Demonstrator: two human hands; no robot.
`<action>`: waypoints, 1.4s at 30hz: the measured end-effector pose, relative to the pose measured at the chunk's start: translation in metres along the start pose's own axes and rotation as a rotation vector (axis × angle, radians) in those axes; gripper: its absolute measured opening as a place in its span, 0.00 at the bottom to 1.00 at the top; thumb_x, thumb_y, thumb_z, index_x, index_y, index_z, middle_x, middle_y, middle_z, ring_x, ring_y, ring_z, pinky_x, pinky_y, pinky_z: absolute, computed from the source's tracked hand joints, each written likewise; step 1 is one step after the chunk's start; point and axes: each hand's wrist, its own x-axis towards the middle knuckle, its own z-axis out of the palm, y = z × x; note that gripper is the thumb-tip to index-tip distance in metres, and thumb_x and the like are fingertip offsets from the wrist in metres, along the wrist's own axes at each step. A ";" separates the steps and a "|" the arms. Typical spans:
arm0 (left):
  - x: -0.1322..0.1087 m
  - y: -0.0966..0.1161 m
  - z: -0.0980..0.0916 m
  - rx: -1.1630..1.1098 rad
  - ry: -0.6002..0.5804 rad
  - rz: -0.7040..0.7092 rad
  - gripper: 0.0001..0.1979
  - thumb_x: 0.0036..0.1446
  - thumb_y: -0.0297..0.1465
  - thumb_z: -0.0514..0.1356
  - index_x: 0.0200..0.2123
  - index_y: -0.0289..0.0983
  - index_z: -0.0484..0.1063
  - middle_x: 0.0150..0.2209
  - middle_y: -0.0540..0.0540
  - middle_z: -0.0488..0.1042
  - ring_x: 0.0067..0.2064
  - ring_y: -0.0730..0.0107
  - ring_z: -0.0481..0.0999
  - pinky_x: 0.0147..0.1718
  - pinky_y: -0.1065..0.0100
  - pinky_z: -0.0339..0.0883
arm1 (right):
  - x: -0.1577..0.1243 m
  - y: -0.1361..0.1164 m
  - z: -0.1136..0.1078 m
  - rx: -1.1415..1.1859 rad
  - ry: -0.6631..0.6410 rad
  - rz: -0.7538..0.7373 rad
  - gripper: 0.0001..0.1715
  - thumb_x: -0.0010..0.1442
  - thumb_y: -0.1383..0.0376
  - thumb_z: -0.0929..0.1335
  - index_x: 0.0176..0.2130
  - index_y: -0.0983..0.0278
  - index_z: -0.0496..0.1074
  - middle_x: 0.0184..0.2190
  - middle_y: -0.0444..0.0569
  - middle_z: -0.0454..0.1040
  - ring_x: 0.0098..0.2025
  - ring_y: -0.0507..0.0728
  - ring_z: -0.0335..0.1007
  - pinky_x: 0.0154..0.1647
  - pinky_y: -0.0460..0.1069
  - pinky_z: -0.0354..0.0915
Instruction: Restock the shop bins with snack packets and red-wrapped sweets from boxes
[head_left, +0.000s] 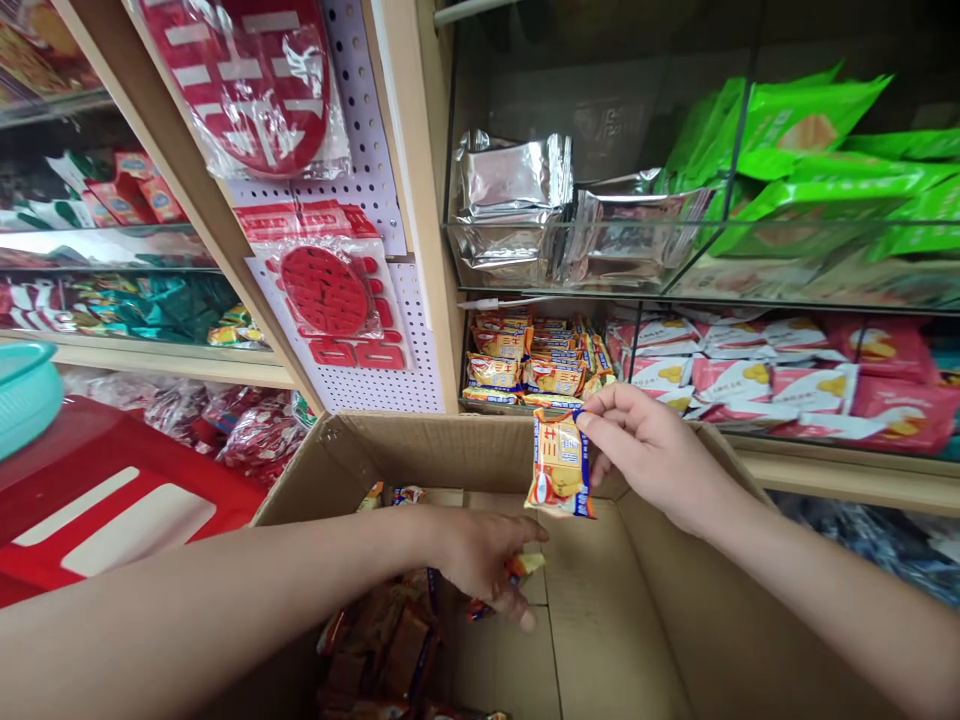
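Note:
My right hand (pixel 637 445) pinches a small orange and blue snack packet (pixel 559 465) by its upper right corner, so the packet hangs over the far side of a cardboard box (pixel 600 620). Lower down, inside the box, my left hand (pixel 487 560) has its fingers stretched out and apart. A packet (pixel 529 567) shows just under that palm, partly hidden by the fingers. More packets (pixel 397 650) of similar look lie loose in the left part of the box, in shadow. Matching packets (pixel 525 355) stand in rows in a shelf bin just beyond the box.
Clear shelf dividers (pixel 731 200) hold silver packs (pixel 510 180) and green packs (pixel 832 150). Red and white packets (pixel 750 375) sit right of the orange ones. Red cutouts (pixel 330 290) hang on a pegboard. At left stand a red plastic stool (pixel 127 500) and a teal basket (pixel 26 395).

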 end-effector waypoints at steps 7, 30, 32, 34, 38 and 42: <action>-0.015 0.015 -0.026 -0.735 0.205 0.262 0.25 0.51 0.49 0.51 0.41 0.33 0.66 0.45 0.35 0.70 0.37 0.67 0.74 0.32 0.69 0.65 | 0.002 -0.007 -0.003 0.140 0.096 -0.045 0.09 0.49 0.63 0.65 0.30 0.62 0.59 0.19 0.40 0.67 0.20 0.50 0.67 0.22 0.46 0.66; -0.013 0.018 -0.035 -0.543 0.814 0.349 0.17 0.58 0.43 0.44 0.31 0.34 0.59 0.19 0.48 0.72 0.18 0.75 0.72 0.14 0.79 0.56 | 0.004 -0.006 -0.004 0.280 0.019 -0.060 0.17 0.48 0.58 0.69 0.37 0.63 0.68 0.31 0.46 0.74 0.32 0.52 0.69 0.32 0.47 0.65; -0.013 0.018 -0.035 -0.514 0.840 0.336 0.16 0.57 0.42 0.44 0.29 0.35 0.59 0.16 0.51 0.69 0.15 0.77 0.69 0.13 0.79 0.56 | 0.003 -0.008 -0.004 0.186 -0.103 -0.041 0.20 0.46 0.59 0.70 0.40 0.63 0.67 0.32 0.47 0.74 0.32 0.53 0.70 0.32 0.47 0.66; -0.015 0.018 -0.036 -0.492 0.848 0.323 0.16 0.57 0.43 0.44 0.29 0.35 0.58 0.13 0.54 0.66 0.12 0.77 0.66 0.11 0.79 0.56 | 0.003 -0.010 -0.007 0.097 -0.158 -0.036 0.21 0.46 0.59 0.69 0.40 0.64 0.67 0.32 0.49 0.75 0.32 0.54 0.70 0.31 0.48 0.66; -0.022 0.021 -0.044 -0.317 1.002 0.392 0.15 0.57 0.41 0.46 0.37 0.35 0.62 0.17 0.53 0.68 0.17 0.77 0.68 0.17 0.76 0.61 | 0.021 -0.014 -0.022 -0.209 0.101 -0.192 0.24 0.49 0.58 0.67 0.45 0.64 0.66 0.37 0.52 0.74 0.36 0.58 0.71 0.36 0.52 0.67; -0.028 0.019 -0.055 0.050 1.166 0.399 0.11 0.54 0.33 0.51 0.37 0.35 0.67 0.24 0.51 0.70 0.25 0.77 0.68 0.26 0.74 0.62 | 0.063 -0.013 -0.029 -0.806 0.348 -0.231 0.22 0.51 0.63 0.65 0.47 0.67 0.66 0.41 0.58 0.72 0.41 0.65 0.68 0.42 0.58 0.63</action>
